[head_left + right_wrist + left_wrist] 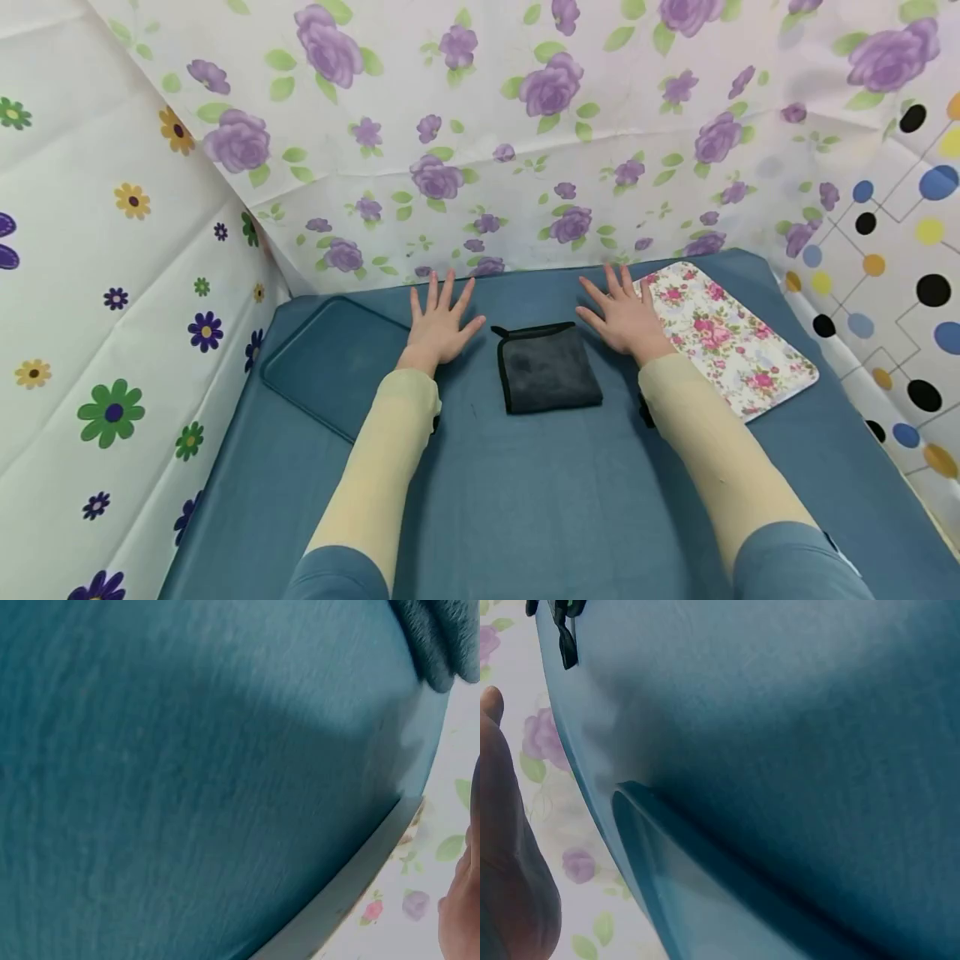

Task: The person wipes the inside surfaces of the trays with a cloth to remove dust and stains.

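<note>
A folded dark grey cloth with black edging and a small loop at one corner lies between my hands. To its left, my left hand is held with fingers spread over the right edge of a blue tray. My right hand, fingers also spread, is beside the upper left edge of a board with pink flowers. Both hands hold nothing and seem raised, casting shadows. In the right wrist view, the cloth's folded layers show at the upper corner and the board's pale side below.
A blue cloth covers the table. Behind it hangs a sheet with purple flowers. Sheets with coloured daisies and with coloured dots stand along the left and right sides.
</note>
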A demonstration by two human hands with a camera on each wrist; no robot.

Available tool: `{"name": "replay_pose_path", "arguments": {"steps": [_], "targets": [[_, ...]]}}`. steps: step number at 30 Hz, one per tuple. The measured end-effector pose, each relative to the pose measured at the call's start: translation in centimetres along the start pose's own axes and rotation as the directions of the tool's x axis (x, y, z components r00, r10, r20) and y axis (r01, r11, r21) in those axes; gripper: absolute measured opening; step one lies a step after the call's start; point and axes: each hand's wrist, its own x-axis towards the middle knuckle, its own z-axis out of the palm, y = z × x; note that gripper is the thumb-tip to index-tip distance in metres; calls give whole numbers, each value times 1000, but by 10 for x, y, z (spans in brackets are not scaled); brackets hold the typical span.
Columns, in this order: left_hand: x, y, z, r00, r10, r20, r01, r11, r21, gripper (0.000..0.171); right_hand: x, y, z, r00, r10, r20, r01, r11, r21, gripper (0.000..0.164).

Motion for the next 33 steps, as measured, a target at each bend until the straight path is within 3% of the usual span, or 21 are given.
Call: {"name": "replay_pose_path", "arguments": {"steps": [9,15,20,26,29,33], "targets": [[-11,1,-4,998,60,-31,-64,985,-159,75,-7,-11,-10,999,-14,35,9,988,155,68],[-30,5,-6,990,49,-130,-84,957,-277,60,-20,-21,-18,998,-52,-30,58,975,216,52],[-52,13,-8,989,-10,-146,-54,903,-427,53,-37,-27,-21,996,-78,-46,88,963,256,40],[-80,17,-6,989,-47,-137,-32,851,-525,50,-57,-35,-22,989,-131,-61,143,950,278,33],[-92,16,-7,988,-62,-143,-33,812,-583,47,-66,-37,-24,976,-205,-75,217,935,282,32],[-108,12,-10,983,-83,-161,-41,763,-645,42,-77,-40,-24,942,-320,-100,336,906,257,32]]}}
